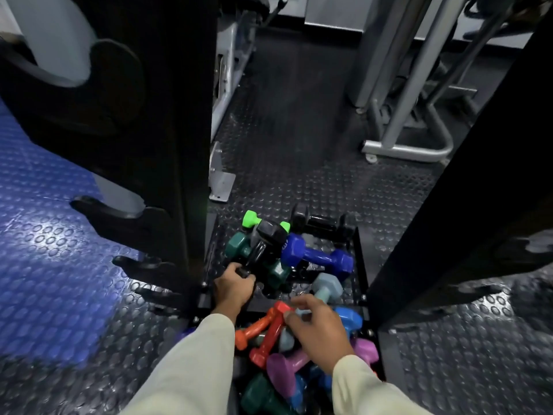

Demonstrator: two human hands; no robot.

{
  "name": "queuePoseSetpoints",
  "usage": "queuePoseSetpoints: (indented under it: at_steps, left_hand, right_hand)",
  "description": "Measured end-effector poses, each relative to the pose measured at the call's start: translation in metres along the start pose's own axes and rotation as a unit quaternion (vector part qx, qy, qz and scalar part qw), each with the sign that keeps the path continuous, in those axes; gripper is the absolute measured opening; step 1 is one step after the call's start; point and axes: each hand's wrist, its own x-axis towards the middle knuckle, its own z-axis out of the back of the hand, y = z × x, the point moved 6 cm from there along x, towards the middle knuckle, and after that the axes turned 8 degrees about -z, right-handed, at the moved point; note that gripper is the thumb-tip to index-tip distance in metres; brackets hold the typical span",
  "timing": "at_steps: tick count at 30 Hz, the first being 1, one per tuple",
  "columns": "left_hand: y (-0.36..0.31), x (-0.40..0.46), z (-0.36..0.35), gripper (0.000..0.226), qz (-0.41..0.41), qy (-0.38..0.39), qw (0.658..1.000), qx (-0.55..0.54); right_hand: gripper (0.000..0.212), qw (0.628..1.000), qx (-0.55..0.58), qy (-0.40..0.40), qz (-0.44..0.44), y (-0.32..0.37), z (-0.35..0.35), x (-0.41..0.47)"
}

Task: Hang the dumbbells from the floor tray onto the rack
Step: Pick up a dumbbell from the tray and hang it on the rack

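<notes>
- Right now I see the floor tray (360, 265), black frame with a studded base, sitting between two black rack uprights and heaped with dumbbells.
- Black dumbbell (267, 238): glossy hex heads, tilted up out of the pile; my left hand (233, 287) grips its lower end, fingers curled round it.
- Right hand (318, 333) sits over the near side of the pile, fingertips on the head of the red dumbbell (269, 333); looks like a pinch, but blur makes it hard to be sure.
- Orange dumbbell (253, 327) lies crossed under the red one.
- Further back: royal-blue dumbbell (314, 254) lying across the tray, bright green dumbbell (251, 219) behind the black one, dark teal dumbbell (276, 272) just beside my left hand, pale grey-blue dumbbell (326, 287) near mid-tray.
- Near edge: purple dumbbell (287, 366), light blue one (347, 320), another dark green one (260, 396) at the bottom.
- Rack (167, 145): left upright has hook-shaped cradles sticking out to the left, bare in this view; right upright (463, 190) leans across the frame.
- Floor: black coin-stud rubber (299, 163), blue studded mat (45, 250) at left.
- Grey gym machine frames (413, 115) stand behind.
- Pale sleeves (194, 369) on both arms.
</notes>
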Motion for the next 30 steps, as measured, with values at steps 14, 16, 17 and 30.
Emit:
queuePoseSetpoints:
  at_steps: [14, 16, 17, 30]
  left_hand:
    - [0.031, -0.109, 0.025, 0.037, 0.014, -0.049, 0.994, -0.099]
    - [0.027, -0.128, 0.033, 0.038, -0.023, -0.027, 0.996, -0.08]
    - [0.02, -0.135, 0.037, 0.038, -0.051, -0.014, 0.997, -0.064]
    - [-0.048, -0.2, 0.073, 0.062, -0.169, 0.075, 0.979, 0.082]
  right_hand:
    - [0.066, 0.996, 0.011, -0.088, 0.015, 0.013, 0.012, 0.007]
    - [0.085, 0.998, 0.004, -0.057, 0.04, 0.016, 0.01, 0.002]
    - [0.093, 0.998, -0.003, -0.032, 0.045, 0.016, 0.008, -0.001]
    - [0.07, 0.997, 0.041, -0.053, -0.039, -0.04, 0.051, -0.052]
